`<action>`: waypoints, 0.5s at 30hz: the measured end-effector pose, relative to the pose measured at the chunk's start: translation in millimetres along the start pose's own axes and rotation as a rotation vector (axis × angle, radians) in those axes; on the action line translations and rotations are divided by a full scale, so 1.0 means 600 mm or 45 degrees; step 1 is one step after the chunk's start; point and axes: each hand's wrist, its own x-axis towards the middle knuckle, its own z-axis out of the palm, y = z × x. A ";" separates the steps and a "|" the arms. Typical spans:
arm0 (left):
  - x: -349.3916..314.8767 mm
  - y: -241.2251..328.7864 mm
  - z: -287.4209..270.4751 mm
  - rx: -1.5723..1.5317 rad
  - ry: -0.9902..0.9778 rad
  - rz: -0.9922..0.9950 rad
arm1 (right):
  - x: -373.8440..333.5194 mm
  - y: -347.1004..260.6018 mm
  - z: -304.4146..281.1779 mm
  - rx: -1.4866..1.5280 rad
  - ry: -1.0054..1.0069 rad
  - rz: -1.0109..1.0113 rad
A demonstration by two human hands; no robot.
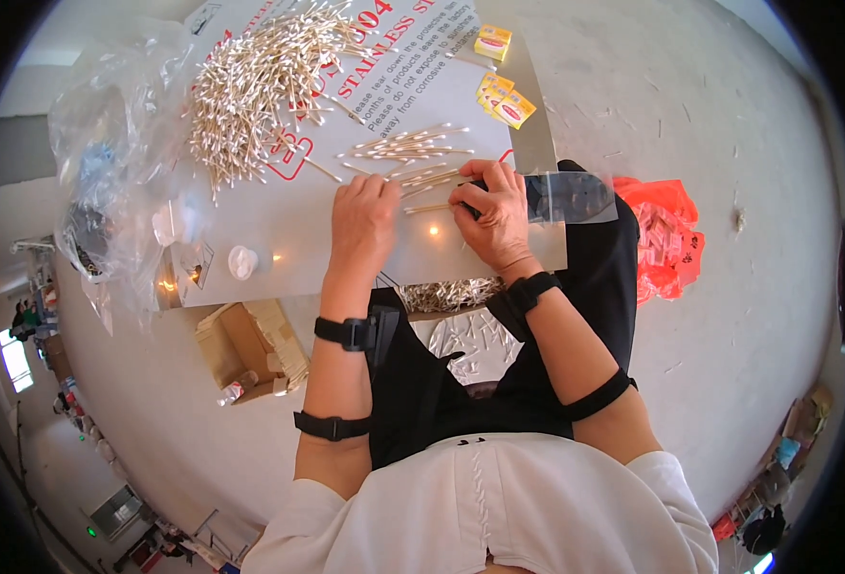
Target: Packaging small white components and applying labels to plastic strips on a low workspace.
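My left hand [365, 218] is closed, its fingers curled down at the left ends of a few loose cotton swabs [427, 180]. What its fingertips hold, if anything, is hidden. To its right, my right hand [492, 215] is closed on a clear plastic bag [576, 196], which sticks out past the sheet's right edge over my dark trouser leg. Several swabs lie between the two hands, some reaching the right fingers. Just beyond them a small loose group of swabs [408, 145] rests on the printed sheet tabletop [317, 258].
A large heap of cotton swabs [260, 86] covers the far left, beside crumpled clear plastic [121, 163]. Small yellow boxes [506, 102] sit far right. A white cup-like piece [243, 262] stands near left. Below are an open carton [241, 354] and a red plastic bag [662, 239].
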 end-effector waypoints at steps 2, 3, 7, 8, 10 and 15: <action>0.014 0.009 0.003 0.008 0.016 0.101 | 0.000 0.001 0.000 0.004 0.011 -0.005; 0.019 0.013 0.007 -0.040 0.021 0.056 | 0.000 0.001 0.000 0.002 0.013 -0.003; 0.022 0.010 0.012 -0.148 0.212 -0.286 | 0.000 0.001 -0.001 0.010 0.027 0.011; 0.021 0.008 0.013 -0.148 0.211 -0.284 | 0.000 0.001 -0.001 0.014 0.026 0.017; 0.016 0.000 0.018 -0.143 0.183 -0.335 | 0.001 -0.001 -0.002 0.013 0.015 0.012; 0.006 -0.013 0.024 -0.156 0.271 -0.297 | 0.002 -0.005 -0.004 0.048 0.018 0.038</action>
